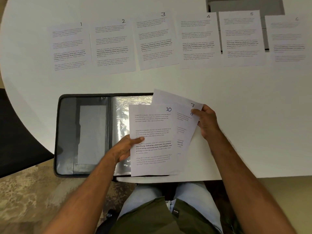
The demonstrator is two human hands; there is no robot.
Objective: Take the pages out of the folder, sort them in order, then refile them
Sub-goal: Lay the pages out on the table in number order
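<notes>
Head | pages [152,139]: white, printed text, handwritten numbers | folder [84,132]: black, open

page 8 [183,132] mostly covered, page 6 [287,41] blurred

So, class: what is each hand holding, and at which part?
The left hand grips the white printed page numbered 10 at its left edge; the right hand pinches the white page numbered 7 near its top right corner.

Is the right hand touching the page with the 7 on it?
Touching. The head view shows the right hand pinching the top corner of page 7, its thumb lying on the paper just under the number.
</notes>
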